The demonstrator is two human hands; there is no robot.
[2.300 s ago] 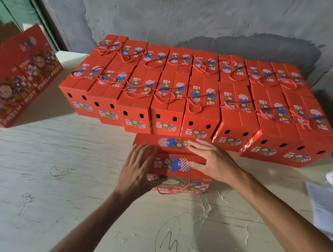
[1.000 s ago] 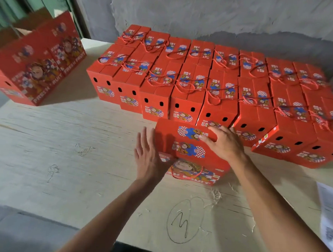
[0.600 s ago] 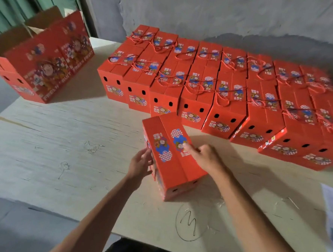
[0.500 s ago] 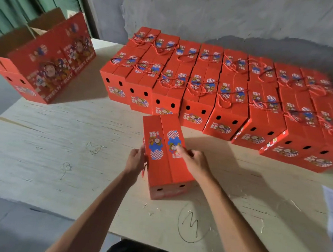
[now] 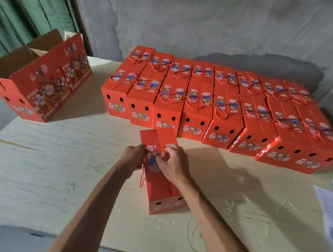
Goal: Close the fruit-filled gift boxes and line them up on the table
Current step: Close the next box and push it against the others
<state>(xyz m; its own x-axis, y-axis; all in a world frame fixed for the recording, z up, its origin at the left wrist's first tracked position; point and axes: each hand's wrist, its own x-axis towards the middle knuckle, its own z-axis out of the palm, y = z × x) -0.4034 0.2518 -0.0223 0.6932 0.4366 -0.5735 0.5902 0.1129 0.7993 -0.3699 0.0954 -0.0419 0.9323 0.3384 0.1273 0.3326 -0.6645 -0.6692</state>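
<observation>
A red gift box [image 5: 159,185] stands upright in front of me on the pale wooden table [image 5: 62,158], its narrow end with two holes facing me. Both hands work at the middle of its closed top. My left hand [image 5: 133,157] has its fingers curled at the top's left side, where a red cord handle [image 5: 142,178] hangs down. My right hand [image 5: 171,164] pinches something small and red at the seam. Behind it, several closed red boxes [image 5: 217,101] stand in two rows against the wall.
A large open red carton [image 5: 47,83] printed "FRESH FRUIT" stands at the table's left rear. Papers [image 5: 330,211] lie at the right edge. The table's front edge runs close to me, with a pen scribble [image 5: 196,236] near it.
The box was lying on its side under my hands, then got turned upright lengthwise. Both hands moved from its sides onto the middle of its top. The view has shifted a little.
</observation>
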